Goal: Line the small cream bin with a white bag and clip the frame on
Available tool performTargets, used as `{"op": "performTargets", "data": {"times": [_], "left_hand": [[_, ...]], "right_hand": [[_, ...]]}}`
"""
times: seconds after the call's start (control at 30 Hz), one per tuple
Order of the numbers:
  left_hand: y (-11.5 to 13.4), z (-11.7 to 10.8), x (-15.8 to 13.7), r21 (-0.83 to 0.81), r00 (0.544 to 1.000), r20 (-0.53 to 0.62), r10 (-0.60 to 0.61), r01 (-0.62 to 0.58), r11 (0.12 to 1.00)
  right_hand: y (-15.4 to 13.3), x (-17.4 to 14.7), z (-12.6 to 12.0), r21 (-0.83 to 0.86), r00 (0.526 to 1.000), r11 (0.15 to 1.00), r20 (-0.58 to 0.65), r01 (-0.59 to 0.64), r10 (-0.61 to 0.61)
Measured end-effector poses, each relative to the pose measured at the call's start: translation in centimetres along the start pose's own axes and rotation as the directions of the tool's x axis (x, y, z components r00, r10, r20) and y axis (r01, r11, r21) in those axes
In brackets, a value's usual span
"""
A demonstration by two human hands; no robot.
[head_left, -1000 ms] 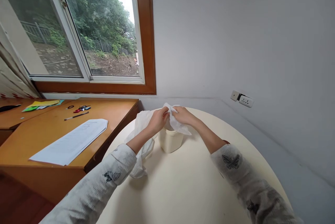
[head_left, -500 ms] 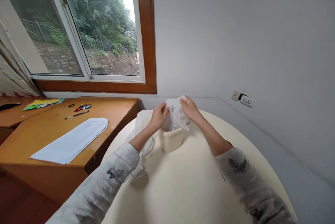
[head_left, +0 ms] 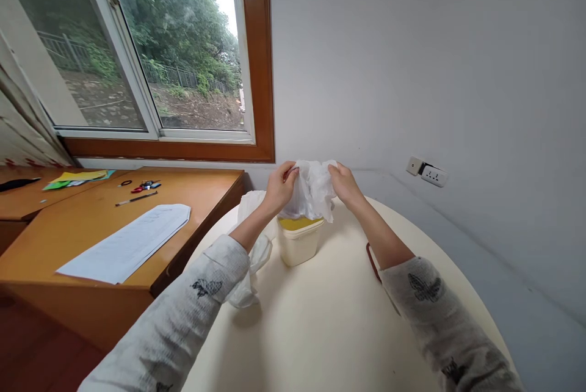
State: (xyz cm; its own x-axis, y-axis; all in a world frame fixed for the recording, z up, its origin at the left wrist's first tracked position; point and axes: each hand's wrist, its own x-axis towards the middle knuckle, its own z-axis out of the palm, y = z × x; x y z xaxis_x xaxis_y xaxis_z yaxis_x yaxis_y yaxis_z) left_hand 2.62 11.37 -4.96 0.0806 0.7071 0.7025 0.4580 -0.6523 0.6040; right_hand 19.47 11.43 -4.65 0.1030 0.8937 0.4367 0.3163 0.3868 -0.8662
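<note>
A crumpled white plastic bag [head_left: 314, 187] is stretched between my two hands above a small cream-coloured bin [head_left: 300, 247]. My left hand [head_left: 280, 187] pinches the bag's left edge, and my right hand [head_left: 344, 184] grips its right edge. Under the bag, a yellow patch shows inside the bin's mouth; what it is I cannot make out. Another translucent white plastic bag [head_left: 247, 285] lies loosely beside the bin on the left, partly behind my left forearm.
The bin stands on a round cream table [head_left: 315, 331]. A reddish-brown rim [head_left: 373, 262] peeks out by my right forearm. On the wooden desk [head_left: 206, 187] at left lie papers [head_left: 132, 242], a pen [head_left: 136, 198] and keys [head_left: 149, 185]. A wall socket [head_left: 434, 175] is at right.
Both hands have risen slightly and moved a little apart, lifting and spreading the bag. Yellow now shows in the bin's opening, and a reddish-brown rim has come into sight by my right forearm.
</note>
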Motion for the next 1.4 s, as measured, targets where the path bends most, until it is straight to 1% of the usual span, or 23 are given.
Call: {"op": "performTargets", "data": {"times": [0.17, 0.27, 0.33, 0.4, 0.57, 0.63, 0.7, 0.77, 0.83, 0.87, 0.9, 0.93, 1.0, 1.03, 1.07, 1.1, 1.13, 1.17, 1.2, 1.27, 1.3, 1.33, 1.4], "left_hand": [[0.7, -0.2, 1.1, -0.001, 1.000, 0.001, 0.023, -0.023, 1.000], [1.1, -0.4, 1.6, -0.007, 0.997, 0.010, 0.071, -0.071, 0.997], [1.1, -0.5, 1.6, 0.000, 0.993, 0.025, 0.112, -0.112, 0.994], [0.9, -0.5, 1.2, 0.041, 0.991, 0.065, 0.117, -0.120, 0.992], [-0.3, -0.2, -0.5, 0.144, 0.981, 0.186, 0.054, -0.082, 0.986], [-0.4, -0.3, -1.0, 0.155, 0.974, 0.221, 0.049, -0.085, 0.984], [-0.3, -1.0, -1.5, 0.176, 0.966, 0.255, 0.049, -0.096, 0.980], [-0.1, -2.2, -2.0, 0.224, 0.958, 0.284, 0.035, -0.101, 0.969], [-0.1, -3.8, -2.7, 0.305, 0.956, 0.292, -0.037, -0.056, 0.951], [-0.3, -4.6, -3.1, 0.352, 0.953, 0.281, -0.110, 0.004, 0.936], [-0.6, -5.4, -3.5, 0.394, 0.942, 0.270, -0.201, 0.082, 0.915], [-1.0, -6.1, -3.9, 0.424, 0.914, 0.270, -0.303, 0.170, 0.889], [-1.9, -7.2, -4.6, 0.429, 0.816, 0.329, -0.476, 0.320, 0.845], [-2.2, -7.6, -4.8, 0.415, 0.762, 0.374, -0.529, 0.373, 0.830], [-2.5, -7.8, -5.0, 0.398, 0.719, 0.415, -0.558, 0.407, 0.822], [-2.6, -7.8, -5.1, 0.384, 0.696, 0.444, -0.564, 0.421, 0.822], [-2.7, -7.7, -5.0, 0.377, 0.698, 0.453, -0.555, 0.415, 0.828], [-2.6, -7.5, -4.9, 0.380, 0.719, 0.443, -0.536, 0.390, 0.838], [-2.4, -7.2, -4.8, 0.397, 0.755, 0.423, -0.502, 0.343, 0.851], [-1.9, -6.3, -4.5, 0.445, 0.829, 0.390, -0.401, 0.211, 0.870], [-1.7, -5.7, -4.3, 0.466, 0.851, 0.390, -0.351, 0.146, 0.873], [-1.5, -5.2, -4.2, 0.482, 0.863, 0.399, -0.309, 0.089, 0.872], [-1.3, -4.1, -4.1, 0.499, 0.868, 0.427, -0.253, 0.007, 0.867]], "right_hand": [[-0.3, 0.0, -0.5, -0.023, 1.000, 1.000, -0.012, 0.005, -0.005], [-0.2, 0.0, -0.6, -0.030, 1.000, 1.000, -0.013, 0.003, -0.003], [0.0, 0.0, -0.5, -0.038, 1.000, 0.999, -0.001, 0.006, -0.006], [0.3, -0.1, -0.3, -0.047, 0.999, 0.999, 0.029, 0.021, -0.020], [1.0, -0.9, 0.5, -0.116, 0.981, 0.993, 0.195, 0.038, -0.015], [1.3, -1.2, 0.7, -0.154, 0.974, 0.987, 0.227, 0.050, -0.014], [1.5, -1.4, 0.6, -0.178, 0.980, 0.983, 0.199, 0.054, -0.018], [1.7, -1.4, 0.3, -0.191, 0.989, 0.981, 0.145, 0.033, -0.005], [1.9, -1.4, -0.1, -0.201, 0.994, 0.980, 0.107, 0.011, 0.010], [1.9, -1.4, -0.2, -0.205, 0.995, 0.979, 0.099, 0.006, 0.014], [2.0, -1.3, -0.4, -0.210, 0.995, 0.978, 0.099, 0.007, 0.014], [2.0, -1.3, -0.5, -0.211, 0.995, 0.977, 0.104, 0.010, 0.012], [2.0, -1.3, -0.6, -0.198, 0.993, 0.980, 0.118, 0.018, 0.006], [2.0, -1.4, -0.6, -0.188, 0.992, 0.982, 0.129, 0.021, 0.003], [1.9, -1.4, -0.5, -0.178, 0.990, 0.984, 0.143, 0.024, 0.002], [1.9, -1.5, -0.4, -0.169, 0.987, 0.985, 0.162, 0.028, 0.000], [1.8, -1.6, -0.3, -0.162, 0.983, 0.986, 0.184, 0.032, -0.001], [1.8, -1.7, -0.1, -0.158, 0.978, 0.987, 0.208, 0.037, -0.004], [1.7, -1.8, 0.0, -0.156, 0.973, 0.987, 0.231, 0.044, -0.007], [1.7, -2.0, 0.3, -0.156, 0.963, 0.986, 0.269, 0.066, -0.022], [1.7, -2.1, 0.5, -0.160, 0.958, 0.984, 0.283, 0.081, -0.033], [1.7, -2.2, 0.6, -0.169, 0.954, 0.981, 0.296, 0.098, -0.045], [1.6, -2.4, 0.9, -0.199, 0.942, 0.970, 0.327, 0.142, -0.071]]}}
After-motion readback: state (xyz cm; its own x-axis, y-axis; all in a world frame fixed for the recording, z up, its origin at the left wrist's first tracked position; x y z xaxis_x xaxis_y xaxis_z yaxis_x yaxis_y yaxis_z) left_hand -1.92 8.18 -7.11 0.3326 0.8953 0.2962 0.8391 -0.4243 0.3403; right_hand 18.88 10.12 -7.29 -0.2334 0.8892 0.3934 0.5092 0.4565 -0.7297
